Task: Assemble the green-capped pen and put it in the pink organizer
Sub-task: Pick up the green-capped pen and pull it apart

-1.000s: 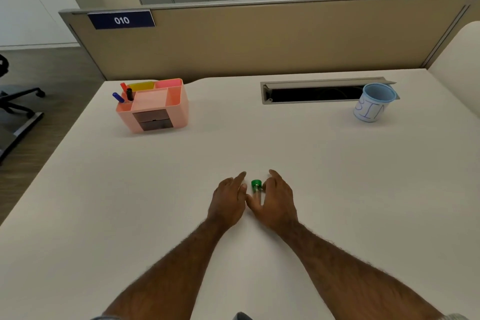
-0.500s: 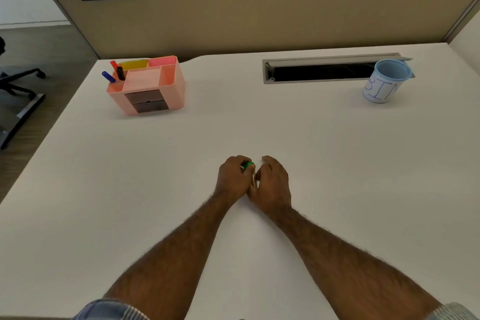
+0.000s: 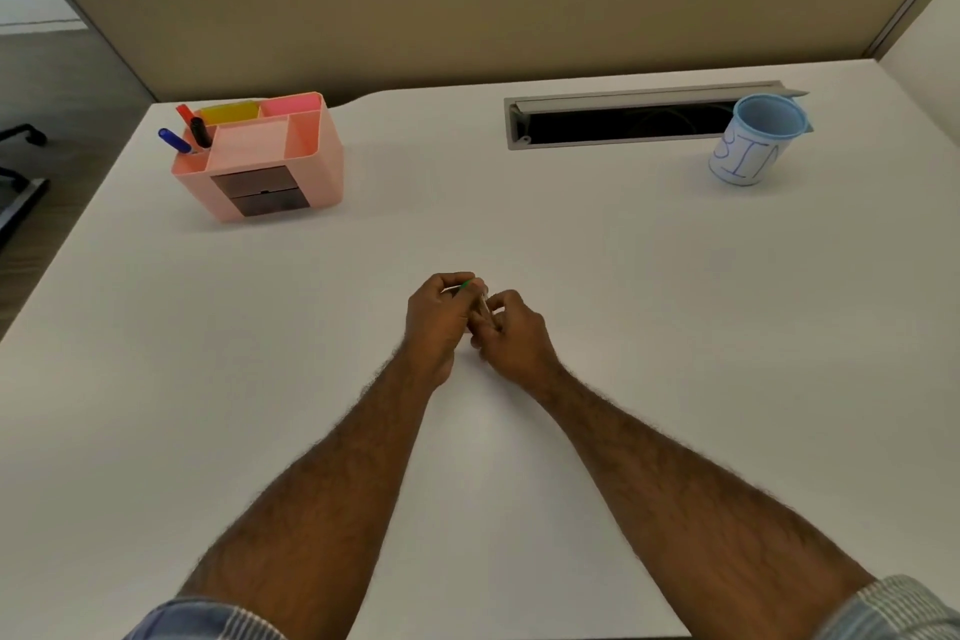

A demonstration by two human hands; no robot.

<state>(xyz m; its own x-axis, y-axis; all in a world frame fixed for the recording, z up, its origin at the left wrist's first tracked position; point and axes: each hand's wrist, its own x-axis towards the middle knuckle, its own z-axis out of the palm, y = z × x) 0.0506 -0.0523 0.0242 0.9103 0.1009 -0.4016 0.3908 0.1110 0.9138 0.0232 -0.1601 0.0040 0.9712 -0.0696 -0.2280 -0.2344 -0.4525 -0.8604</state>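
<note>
1. The green-capped pen [image 3: 475,294] is in pieces between the two hands, raised just above the middle of the white surface [image 3: 675,327]. Only a sliver of green and a pale, thin part show between the fingers; which piece is which is too small to tell.
2. The left hand [image 3: 439,314] is curled shut around the green end, probably to hold that piece steady as the socket.
3. The right hand [image 3: 511,333] is pinched closed on the pale slender part, touching the left hand's fingers. Working this close looks meant to line the two parts up along one axis before pushing them together.
4. In my judgement assembly is under way and not finished; the trip to the organizer has not begun.
5. The pink organizer [image 3: 317,156] stands well apart, far left near the back edge. Its rear-left slot already carries a blue marker [image 3: 174,139], a black marker [image 3: 200,133] and a red marker [image 3: 183,111], leaning outward.
6. A blue cup [image 3: 753,146] sits far right beside the cable slot [image 3: 613,122], off the route.
7. Nothing lies on the surface between the hands and the organizer; only the leaning markers may crowd the drop-in.
</note>
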